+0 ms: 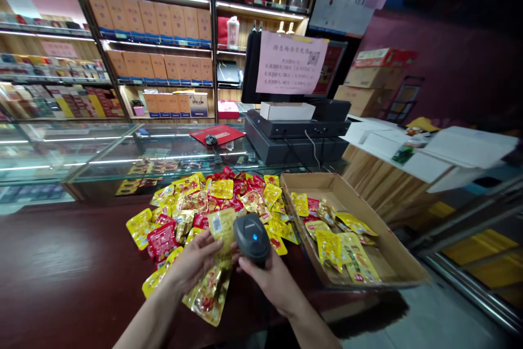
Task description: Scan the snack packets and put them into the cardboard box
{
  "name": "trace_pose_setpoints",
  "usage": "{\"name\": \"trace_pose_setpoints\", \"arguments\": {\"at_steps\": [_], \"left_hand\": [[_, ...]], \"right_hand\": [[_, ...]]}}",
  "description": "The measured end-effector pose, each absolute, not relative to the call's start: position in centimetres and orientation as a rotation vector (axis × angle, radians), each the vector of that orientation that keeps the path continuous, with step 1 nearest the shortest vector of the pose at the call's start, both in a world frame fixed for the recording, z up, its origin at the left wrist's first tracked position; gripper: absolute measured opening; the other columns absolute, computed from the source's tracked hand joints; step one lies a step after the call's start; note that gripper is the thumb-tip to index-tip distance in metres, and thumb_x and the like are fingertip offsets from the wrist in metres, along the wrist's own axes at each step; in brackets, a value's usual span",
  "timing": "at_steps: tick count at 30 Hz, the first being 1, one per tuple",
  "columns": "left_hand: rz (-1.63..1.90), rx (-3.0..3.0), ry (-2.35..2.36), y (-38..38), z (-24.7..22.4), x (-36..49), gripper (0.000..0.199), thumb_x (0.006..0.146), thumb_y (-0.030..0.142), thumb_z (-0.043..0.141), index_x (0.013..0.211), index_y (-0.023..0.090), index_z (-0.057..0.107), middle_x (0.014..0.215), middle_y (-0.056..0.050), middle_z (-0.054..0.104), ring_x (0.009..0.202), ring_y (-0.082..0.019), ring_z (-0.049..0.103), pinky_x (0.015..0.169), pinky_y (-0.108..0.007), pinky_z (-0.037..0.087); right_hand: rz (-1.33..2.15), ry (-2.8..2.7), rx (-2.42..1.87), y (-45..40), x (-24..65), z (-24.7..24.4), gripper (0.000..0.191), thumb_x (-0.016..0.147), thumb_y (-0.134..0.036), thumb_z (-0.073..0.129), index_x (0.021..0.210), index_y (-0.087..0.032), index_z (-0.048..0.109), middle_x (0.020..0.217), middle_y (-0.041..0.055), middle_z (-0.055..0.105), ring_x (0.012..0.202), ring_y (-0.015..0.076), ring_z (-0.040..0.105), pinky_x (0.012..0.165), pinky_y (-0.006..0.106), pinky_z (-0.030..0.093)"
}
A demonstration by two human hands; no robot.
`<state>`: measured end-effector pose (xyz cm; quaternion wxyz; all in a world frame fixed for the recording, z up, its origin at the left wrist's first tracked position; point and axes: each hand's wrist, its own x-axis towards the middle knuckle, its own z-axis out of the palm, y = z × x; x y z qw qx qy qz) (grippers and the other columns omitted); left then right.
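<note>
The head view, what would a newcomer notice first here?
Probably the heap of red and yellow packets in the middle, on the dark counter. Just in front, the right hand holds a scanner with a blue light. Right of the heap sits an open cardboard box.

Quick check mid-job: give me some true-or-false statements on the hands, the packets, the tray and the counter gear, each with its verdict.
1. The right hand holds a dark handheld scanner. True.
2. The left hand is empty. False: it holds a gold packet.
3. The cardboard tray has no packets in it. False: several lie inside, yellow ones among them.
4. A computer mouse rests on a red mat. True.
5. The pink sheet lies flat on the glass counter. False: it is fixed upright to the monitor.
</note>
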<state>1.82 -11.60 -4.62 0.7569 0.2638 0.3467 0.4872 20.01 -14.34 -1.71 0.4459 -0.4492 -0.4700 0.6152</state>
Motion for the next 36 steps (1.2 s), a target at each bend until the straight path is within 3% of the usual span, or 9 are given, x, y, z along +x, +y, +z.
{"name": "trace_pose_setpoints", "arguments": {"at_steps": [3, 5, 9, 12, 14, 19, 22, 32, 36], "left_hand": [[1.092, 0.698, 0.842, -7.6, -3.3, 1.0, 0.047, 0.067, 0.013, 0.073, 0.111, 0.018, 0.057, 0.105, -0.008, 0.065, 0.074, -0.014, 0.066, 0.058, -0.02, 0.051], [1.097, 0.779, 0.844, -5.1, -2.3, 0.8, 0.041, 0.066, 0.015, 0.074, 0.104, 0.017, 0.061, 0.101, -0.007, 0.066, 0.062, -0.008, 0.062, 0.047, -0.015, 0.045], [1.118, 0.853, 0.824, -2.0, -1.3, 1.5, 0.033, 0.063, 0.014, 0.076, 0.095, 0.015, 0.065, 0.078, -0.002, 0.068, 0.042, -0.002, 0.05, 0.038, -0.012, 0.036], [1.133, 0.849, 0.839, -1.2, -1.6, 2.3, 0.034, 0.061, 0.011, 0.075, 0.094, 0.015, 0.067, 0.055, 0.004, 0.061, 0.032, 0.0, 0.039, 0.034, -0.013, 0.029], [1.135, 0.845, 0.852, -1.0, -2.0, 2.6, 0.034, 0.061, 0.011, 0.075, 0.094, 0.014, 0.067, 0.047, 0.005, 0.057, 0.031, -0.002, 0.039, 0.035, -0.014, 0.03], [1.158, 0.856, 0.817, -0.8, -2.9, 2.1, 0.039, 0.059, 0.01, 0.076, 0.096, 0.013, 0.068, 0.067, -0.003, 0.068, 0.049, -0.009, 0.057, 0.044, -0.017, 0.038], [1.163, 0.868, 0.798, -0.7, -3.1, 1.7, 0.039, 0.058, 0.012, 0.078, 0.096, 0.014, 0.068, 0.078, -0.005, 0.069, 0.055, -0.009, 0.058, 0.044, -0.015, 0.038], [1.159, 0.861, 0.766, -0.8, -2.8, 1.7, 0.025, 0.053, 0.016, 0.081, 0.074, 0.011, 0.068, 0.062, -0.002, 0.065, 0.054, -0.009, 0.058, 0.047, -0.015, 0.039], [1.142, 0.853, 0.795, -1.0, -2.8, 1.6, 0.027, 0.055, 0.018, 0.081, 0.078, 0.012, 0.067, 0.062, 0.0, 0.063, 0.052, -0.008, 0.058, 0.045, -0.015, 0.04]], "right_hand": [[1.413, -1.342, -1.124, -12.1, 19.6, -0.2, 0.031, 0.07, -0.042, 0.066, 0.086, -0.017, 0.062, 0.074, 0.0049, 0.068, 0.062, 0.0174, 0.063, 0.059, 0.03, 0.051], [1.397, -1.427, -1.14, -10.5, 19.0, 0.7, 0.03, 0.072, -0.047, 0.062, 0.077, -0.017, 0.061, 0.054, 0.001, 0.061, 0.043, 0.0137, 0.055, 0.044, 0.025, 0.045], [1.377, -1.436, -1.141, -8.2, 17.2, 1.9, 0.029, 0.074, -0.045, 0.057, 0.066, -0.018, 0.056, 0.037, -0.0042, 0.047, 0.03, 0.0091, 0.042, 0.036, 0.021, 0.037], [1.371, -1.388, -1.227, -7.3, 15.9, 2.3, 0.024, 0.072, -0.04, 0.058, 0.061, -0.019, 0.052, 0.034, -0.005, 0.044, 0.028, 0.0097, 0.04, 0.034, 0.023, 0.037], [1.387, -1.381, -1.251, -7.1, 15.4, 2.4, 0.02, 0.07, -0.036, 0.059, 0.06, -0.02, 0.053, 0.034, -0.0046, 0.044, 0.028, 0.0101, 0.04, 0.034, 0.023, 0.036], [1.344, -1.367, -1.269, -6.9, 15.0, 2.1, 0.02, 0.07, -0.033, 0.056, 0.055, -0.02, 0.052, 0.034, -0.0036, 0.043, 0.027, 0.0109, 0.04, 0.033, 0.024, 0.035], [1.338, -1.351, -1.305, -6.7, 14.9, 1.8, 0.022, 0.07, -0.032, 0.056, 0.052, -0.02, 0.05, 0.034, -0.0033, 0.043, 0.027, 0.0115, 0.041, 0.033, 0.025, 0.036], [1.339, -1.351, -1.26, -6.3, 14.3, 1.7, 0.018, 0.068, -0.028, 0.054, 0.053, -0.02, 0.049, 0.031, -0.0045, 0.043, 0.026, 0.0112, 0.04, 0.031, 0.023, 0.035], [1.293, -1.317, -1.257, -6.4, 14.6, 1.6, 0.015, 0.069, -0.03, 0.054, 0.06, -0.018, 0.056, 0.038, -0.0026, 0.049, 0.03, 0.0123, 0.043, 0.035, 0.025, 0.037]]}}
